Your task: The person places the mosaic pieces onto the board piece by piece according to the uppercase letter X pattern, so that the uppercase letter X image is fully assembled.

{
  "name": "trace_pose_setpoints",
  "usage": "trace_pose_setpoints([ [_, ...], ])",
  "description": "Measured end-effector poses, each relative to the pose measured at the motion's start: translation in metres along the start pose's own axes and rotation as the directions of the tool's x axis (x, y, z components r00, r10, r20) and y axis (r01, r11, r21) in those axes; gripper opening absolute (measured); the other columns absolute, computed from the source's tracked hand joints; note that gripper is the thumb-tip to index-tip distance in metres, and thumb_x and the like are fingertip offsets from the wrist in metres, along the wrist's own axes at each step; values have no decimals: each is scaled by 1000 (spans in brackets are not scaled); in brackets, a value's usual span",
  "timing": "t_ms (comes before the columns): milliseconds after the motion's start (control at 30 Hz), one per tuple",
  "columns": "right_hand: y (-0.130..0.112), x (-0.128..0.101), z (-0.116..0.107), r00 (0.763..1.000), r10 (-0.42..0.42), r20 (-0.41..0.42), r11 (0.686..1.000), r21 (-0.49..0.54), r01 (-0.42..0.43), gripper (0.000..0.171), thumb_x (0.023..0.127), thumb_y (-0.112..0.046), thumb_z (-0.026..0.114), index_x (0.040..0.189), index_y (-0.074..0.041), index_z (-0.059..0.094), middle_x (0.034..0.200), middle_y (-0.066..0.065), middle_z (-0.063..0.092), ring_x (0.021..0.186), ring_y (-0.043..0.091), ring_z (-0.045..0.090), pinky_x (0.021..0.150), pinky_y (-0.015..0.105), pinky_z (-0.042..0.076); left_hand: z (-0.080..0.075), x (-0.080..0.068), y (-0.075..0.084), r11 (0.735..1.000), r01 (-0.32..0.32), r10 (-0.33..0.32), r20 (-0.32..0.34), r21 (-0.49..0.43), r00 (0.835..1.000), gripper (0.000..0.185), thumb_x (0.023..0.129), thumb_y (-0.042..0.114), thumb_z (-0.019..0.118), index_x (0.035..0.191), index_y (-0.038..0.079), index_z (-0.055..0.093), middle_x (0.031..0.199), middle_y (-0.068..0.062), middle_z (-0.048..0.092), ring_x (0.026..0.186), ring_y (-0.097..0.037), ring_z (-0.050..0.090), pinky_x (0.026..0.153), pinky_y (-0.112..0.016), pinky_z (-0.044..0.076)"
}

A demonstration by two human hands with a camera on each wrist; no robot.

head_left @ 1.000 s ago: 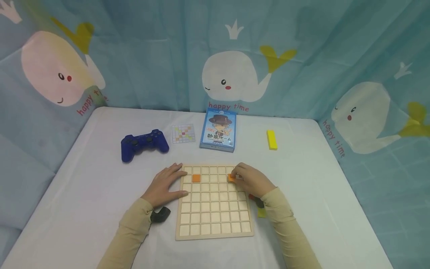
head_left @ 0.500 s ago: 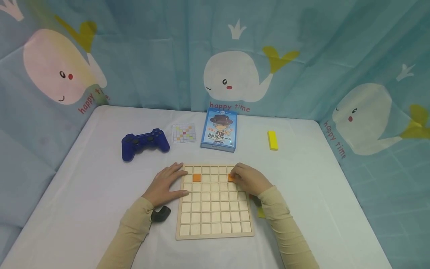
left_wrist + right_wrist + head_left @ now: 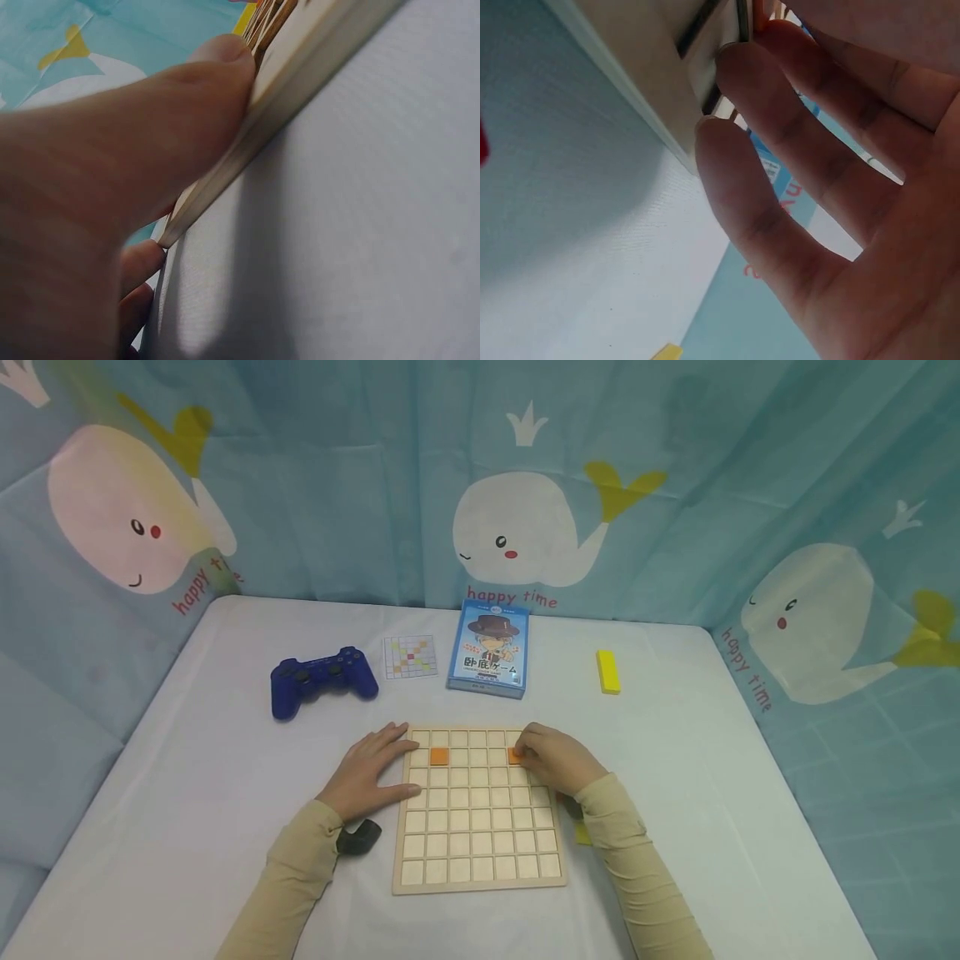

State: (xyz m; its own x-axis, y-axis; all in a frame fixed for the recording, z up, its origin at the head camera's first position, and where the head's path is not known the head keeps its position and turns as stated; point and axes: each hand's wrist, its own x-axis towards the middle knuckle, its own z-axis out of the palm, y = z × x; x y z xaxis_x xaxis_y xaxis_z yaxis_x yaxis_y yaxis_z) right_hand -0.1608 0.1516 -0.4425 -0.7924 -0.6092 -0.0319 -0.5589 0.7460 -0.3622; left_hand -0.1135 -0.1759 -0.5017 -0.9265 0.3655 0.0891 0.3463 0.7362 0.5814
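Settled flatter since a second ago, the orange tile (image 3: pixel 516 756) sits at the wooden grid board's (image 3: pixel 480 860) two o'clock, pinched under the right hand (image 3: pixel 558 760); left hand (image 3: pixel 367 772) lies flat, steadying the nine o'clock edge.

The grid board (image 3: pixel 478 810) lies on the table (image 3: pixel 720 793) directly before the person, with the left hand (image 3: pixel 367 770) resting against its left edge and the right hand (image 3: pixel 558 760) on its far right corner, touching a tile (image 3: pixel 515 756) in the second row; another tile (image 3: pixel 438 757) sits in that same row toward the left. Behind the board, from left to right, lie a game controller (image 3: pixel 322 679), a pattern card (image 3: pixel 409 657), a card box (image 3: pixel 489 649) and, well apart to the right, a block (image 3: pixel 607 672). A curtain (image 3: pixel 375 485) hangs behind the table.
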Motion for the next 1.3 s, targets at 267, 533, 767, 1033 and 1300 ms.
trace_pose_setpoints([
  [267, 6, -19, -10, 992, 124, 1, 992, -26, -124, 14, 91, -16, 65, 104, -14, 68, 109, -3, 67, 105, 16, 63, 94, 34, 54, 1, 1, 1, 1000, -12, 13, -16, 2, 1000, 68, 79, 52, 70, 134, 15, 55, 152, -10, 36, 143, -33, 26, 118, -52, 18],
  [533, 26, -88, -19, 956, 277, -98, 960, -12, -280, 15, 88, -11, 68, 103, -10, 66, 107, 1, 66, 98, 19, 64, 85, 39, 56, 1, 1, 1, 1000, -24, 24, -12, 3, 1000, 68, 80, 52, 71, 134, 15, 54, 153, -10, 36, 143, -33, 25, 118, -52, 18],
  [767, 39, -117, -4, 962, 232, -146, 972, 7, -234, 26, 83, -4, 72, 107, -8, 64, 111, 0, 63, 98, 17, 63, 85, 35, 57, 1, 0, -1, 1000, -17, 18, -30, 6, 999, 67, 79, 51, 71, 134, 15, 55, 152, -11, 37, 142, -34, 27, 117, -54, 20],
  [1033, 40, -116, 4, 946, 274, -175, 961, 1, -278, 29, 78, -3, 76, 104, -10, 64, 109, 0, 62, 97, 17, 63, 85, 35, 57, 0, -1, 0, 1000, 15, -15, 8, -3, 1000, 70, 79, 53, 70, 136, 17, 53, 154, -8, 34, 144, -32, 24, 119, -52, 17],
  [1300, 40, -116, 5, 942, 277, -190, 958, -23, -286, 30, 77, -3, 78, 102, -12, 63, 106, -2, 63, 93, 15, 63, 82, 33, 57, -1, 0, -1, 1000, 16, -16, 13, 1, 1000, 69, 79, 54, 71, 135, 18, 53, 154, -7, 34, 144, -30, 24, 119, -50, 16],
])
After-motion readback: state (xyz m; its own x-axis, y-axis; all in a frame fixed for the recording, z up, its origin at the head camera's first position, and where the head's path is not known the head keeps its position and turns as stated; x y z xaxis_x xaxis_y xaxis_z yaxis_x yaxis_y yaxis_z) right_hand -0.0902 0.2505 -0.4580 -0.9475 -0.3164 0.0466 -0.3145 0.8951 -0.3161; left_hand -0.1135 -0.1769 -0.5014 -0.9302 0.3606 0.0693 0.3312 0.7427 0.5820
